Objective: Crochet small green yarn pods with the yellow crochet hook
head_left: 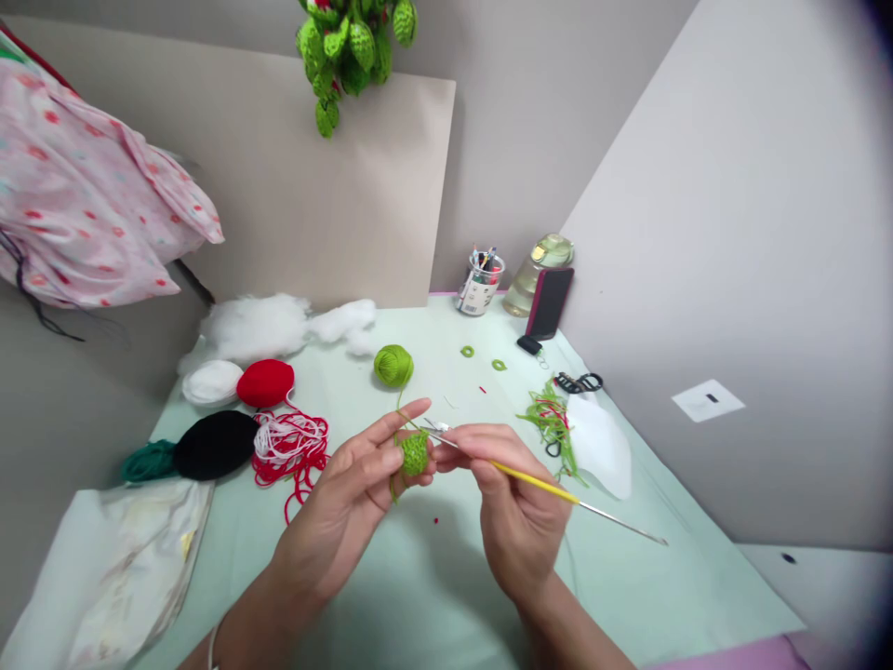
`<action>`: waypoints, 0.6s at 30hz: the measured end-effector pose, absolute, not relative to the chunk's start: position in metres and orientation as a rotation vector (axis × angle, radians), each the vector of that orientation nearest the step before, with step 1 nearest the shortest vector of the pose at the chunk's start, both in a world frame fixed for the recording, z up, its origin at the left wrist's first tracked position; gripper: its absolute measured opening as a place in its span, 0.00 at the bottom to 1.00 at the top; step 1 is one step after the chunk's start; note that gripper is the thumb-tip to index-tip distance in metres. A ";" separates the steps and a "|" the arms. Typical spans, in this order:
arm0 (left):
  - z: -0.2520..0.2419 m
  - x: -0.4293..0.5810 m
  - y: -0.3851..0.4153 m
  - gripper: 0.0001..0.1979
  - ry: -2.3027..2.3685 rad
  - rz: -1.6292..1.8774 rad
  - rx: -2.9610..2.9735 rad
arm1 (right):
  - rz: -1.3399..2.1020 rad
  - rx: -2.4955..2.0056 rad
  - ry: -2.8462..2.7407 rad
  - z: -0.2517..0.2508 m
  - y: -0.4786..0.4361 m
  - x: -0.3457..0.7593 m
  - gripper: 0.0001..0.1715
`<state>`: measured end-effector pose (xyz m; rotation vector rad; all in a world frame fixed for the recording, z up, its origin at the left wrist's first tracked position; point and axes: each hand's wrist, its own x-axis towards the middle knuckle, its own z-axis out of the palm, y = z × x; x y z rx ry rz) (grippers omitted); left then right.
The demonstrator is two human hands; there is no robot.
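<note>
Above the pale green tabletop (628, 577), from where I stand, the left hand (341, 493) pinches a small green crocheted piece (415, 454), its index finger stretched out near the strand (400, 396) that leads up to the green yarn ball (394, 366) beyond. The right hand (520, 512) grips a yellow-handled hook (534, 479) like a pen, the tip at the piece's upper edge, though whether it sits inside a stitch I can't tell
</note>
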<state>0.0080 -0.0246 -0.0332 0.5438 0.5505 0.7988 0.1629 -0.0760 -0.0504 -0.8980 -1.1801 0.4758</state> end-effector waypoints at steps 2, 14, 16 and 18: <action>-0.033 0.007 -0.024 0.23 0.546 0.800 0.551 | 0.543 -0.860 -1.125 -0.051 -0.076 0.162 0.13; -0.037 0.010 -0.027 0.20 0.554 0.750 0.691 | 1.045 -0.815 -0.882 -0.047 -0.064 0.177 0.11; -0.040 0.011 -0.029 0.24 0.613 0.802 0.801 | 0.944 -0.847 -0.984 -0.052 -0.064 0.175 0.08; -0.042 0.012 -0.032 0.26 0.676 0.868 0.906 | 0.909 -0.870 -1.019 -0.056 -0.064 0.174 0.08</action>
